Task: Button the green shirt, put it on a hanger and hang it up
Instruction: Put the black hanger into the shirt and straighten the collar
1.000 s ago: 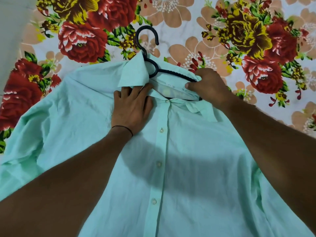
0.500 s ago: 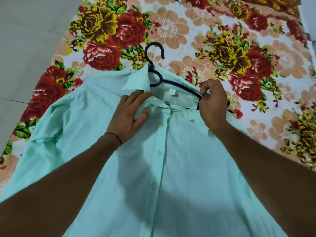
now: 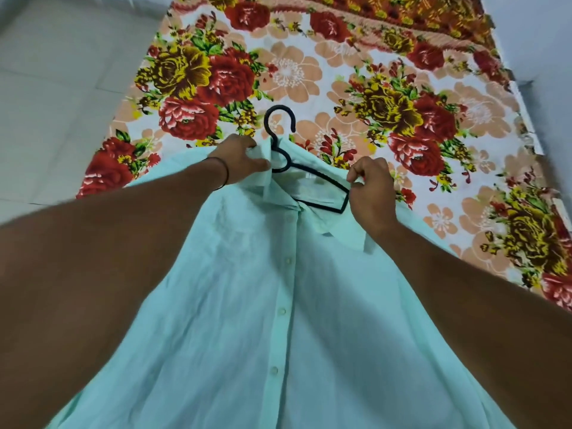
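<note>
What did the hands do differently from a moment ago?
The left hand left the front of the green shirt and moved up to grip the collar beside the hanger. The right hand still pinches the shirt at the hanger's right end; the hook still pokes out.

The hook of the black hanger [image 3: 279, 107] is left exposed, with bare floral sheet [image 3: 309, 72] seen around it. The neck below is flanked closely by the left hand [image 3: 240, 159] and the right hand [image 3: 371, 187]. The hanger's arms are largely covered by the green shirt [image 3: 247, 305].
</note>
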